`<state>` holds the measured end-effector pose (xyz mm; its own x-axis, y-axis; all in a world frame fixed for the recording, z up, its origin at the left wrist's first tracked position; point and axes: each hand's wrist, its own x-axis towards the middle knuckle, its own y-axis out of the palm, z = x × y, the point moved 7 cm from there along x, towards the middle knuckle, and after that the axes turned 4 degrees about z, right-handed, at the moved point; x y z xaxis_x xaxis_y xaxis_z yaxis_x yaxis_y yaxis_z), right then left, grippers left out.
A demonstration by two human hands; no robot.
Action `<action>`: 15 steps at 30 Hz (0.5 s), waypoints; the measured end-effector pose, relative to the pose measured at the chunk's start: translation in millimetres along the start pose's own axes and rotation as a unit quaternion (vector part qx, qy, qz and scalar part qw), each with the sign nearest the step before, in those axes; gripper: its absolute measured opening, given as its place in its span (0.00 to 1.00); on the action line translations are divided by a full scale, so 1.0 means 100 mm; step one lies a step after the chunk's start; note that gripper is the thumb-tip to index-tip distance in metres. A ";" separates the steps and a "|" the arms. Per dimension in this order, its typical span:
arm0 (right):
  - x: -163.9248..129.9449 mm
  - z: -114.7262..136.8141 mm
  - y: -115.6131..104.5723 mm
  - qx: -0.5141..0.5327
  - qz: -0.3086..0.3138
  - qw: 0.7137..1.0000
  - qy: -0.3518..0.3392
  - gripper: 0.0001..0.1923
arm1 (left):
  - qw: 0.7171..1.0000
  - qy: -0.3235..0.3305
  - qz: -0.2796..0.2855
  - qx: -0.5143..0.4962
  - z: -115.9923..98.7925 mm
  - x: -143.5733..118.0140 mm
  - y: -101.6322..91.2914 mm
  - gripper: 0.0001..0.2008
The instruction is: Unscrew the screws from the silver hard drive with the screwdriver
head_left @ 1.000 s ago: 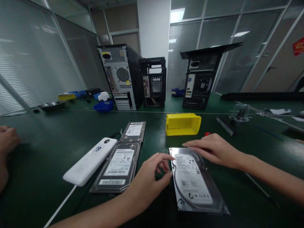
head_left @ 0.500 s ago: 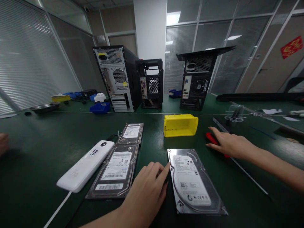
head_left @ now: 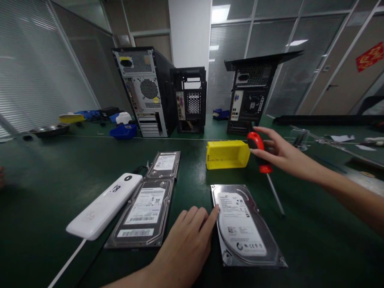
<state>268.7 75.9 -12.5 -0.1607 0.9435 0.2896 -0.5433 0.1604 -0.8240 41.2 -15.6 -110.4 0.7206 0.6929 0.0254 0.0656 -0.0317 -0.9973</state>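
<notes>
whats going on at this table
Someone's right hand holds a red-and-black screwdriver by its handle, the shaft angled down toward the green table. The left hand lies beside a silver hard drive, one of its fingers at the drive's left edge. Two more hard drives lie to the left, next to a white device.

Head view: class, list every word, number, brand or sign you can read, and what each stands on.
"8", with a stroke beside it: white device.
"CE": right hard drive.
Too small or blurred: all other print, including that on the near left drive, far left drive and red sign.
</notes>
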 end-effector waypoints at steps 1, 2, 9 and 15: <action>0.02 0.11 -0.04 0.083 -0.029 0.996 -0.005 0.34 | 1.000 -0.004 0.004 -0.007 0.01 0.00 0.00 0.29; 0.02 0.21 -0.06 0.137 -0.057 0.989 -0.012 0.34 | 1.000 -0.007 0.009 -0.016 0.02 0.00 0.01 0.29; -0.02 0.63 -0.11 0.294 -0.166 0.938 -0.083 0.31 | 0.992 -0.027 0.016 -0.121 0.09 -0.01 0.03 0.30; -0.10 0.92 -0.03 0.240 -0.194 0.938 -0.156 0.31 | 0.995 -0.039 0.019 -0.091 0.09 -0.03 0.07 0.27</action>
<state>196.0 39.4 31.9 -0.0666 0.6989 0.7121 -0.9072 0.2547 -0.3348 33.5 -11.8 -117.9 0.6694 0.7424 -0.0251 0.1688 -0.1849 -0.9682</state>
